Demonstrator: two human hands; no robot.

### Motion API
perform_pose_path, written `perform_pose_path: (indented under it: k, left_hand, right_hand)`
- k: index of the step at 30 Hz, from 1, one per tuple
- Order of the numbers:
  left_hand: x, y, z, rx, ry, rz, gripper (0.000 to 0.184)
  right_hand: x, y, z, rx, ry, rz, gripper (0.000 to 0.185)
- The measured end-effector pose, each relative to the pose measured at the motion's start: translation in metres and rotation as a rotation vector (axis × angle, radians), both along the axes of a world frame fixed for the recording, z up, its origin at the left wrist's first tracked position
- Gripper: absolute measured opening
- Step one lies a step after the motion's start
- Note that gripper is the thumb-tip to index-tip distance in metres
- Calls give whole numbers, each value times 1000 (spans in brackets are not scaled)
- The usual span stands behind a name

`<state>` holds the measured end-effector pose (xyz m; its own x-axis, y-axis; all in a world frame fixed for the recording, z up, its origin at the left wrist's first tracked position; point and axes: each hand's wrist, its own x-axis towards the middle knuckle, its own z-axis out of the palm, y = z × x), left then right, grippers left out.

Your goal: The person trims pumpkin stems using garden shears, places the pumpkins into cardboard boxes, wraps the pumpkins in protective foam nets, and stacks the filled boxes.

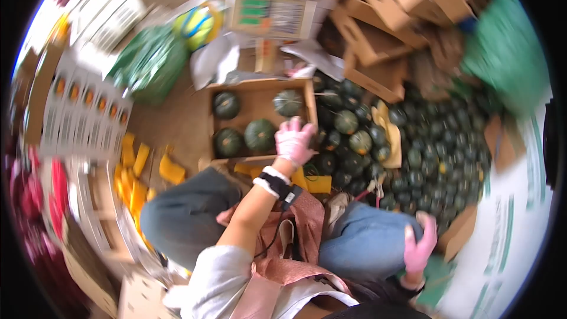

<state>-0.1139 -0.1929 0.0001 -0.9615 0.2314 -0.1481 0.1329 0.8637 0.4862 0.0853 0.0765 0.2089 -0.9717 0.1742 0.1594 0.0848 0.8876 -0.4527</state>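
Note:
My left hand [295, 142], in a pink glove, reaches palm down into the front right part of an open cardboard box [260, 84]. Its fingers are apart, and what lies under the palm is hidden. Close on its left is a dark green kabocha squash [259, 135]; another squash [287, 103] sits just beyond the fingertips. Two more, a squash [226, 106] and a squash [229, 142], lie along the box's left side. At my right knee, my right hand [420, 244], gloved in pink too, has thumb and fingers apart and shows nothing held.
A large heap of squashes [425, 153] spreads to the right, with a tan cardboard strip [387, 133] on it. Cardboard boxes [378, 41] are stacked behind. A green bag [150, 62] stands at back left, above printed cartons [85, 106]. Yellow pieces [171, 169] litter the floor.

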Motion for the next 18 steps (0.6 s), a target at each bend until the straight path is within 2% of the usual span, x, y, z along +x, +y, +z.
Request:
perform_pose_path:
  k: [4, 6, 8, 10, 12, 14, 16, 18]
  left_hand:
    - [6, 2, -4, 80, 127, 16, 65]
    - [9, 9, -1, 8, 141, 23, 70]
    - [5, 8, -16, -59, 195, -23, 76]
    - [4, 6, -24, -89, 200, -36, 76]
    - [3, 2, -30, -68, 190, -29, 77]
    - [6, 8, -21, -100, 114, 27, 79]
    - [6, 4, -31, -64, 167, 34, 80]
    - [8, 8, -28, -67, 171, 54, 81]
  right_hand:
    - [-7, -9, 12, 55, 25, 1, 35]
    - [-1, 2, 6, 27, 101, 19, 34]
    - [-1, 11, 2, -86, 136, 40, 35]
    - [5, 23, -4, -326, 190, 62, 32]
    - [14, 37, -31, -1227, 273, 68, 32]
    - [18, 67, -41, -1777, 258, -159, 36]
    - [13, 106, -80, -1407, 147, -394, 33]
    - [15, 155, -150, -1253, 186, -576, 29]
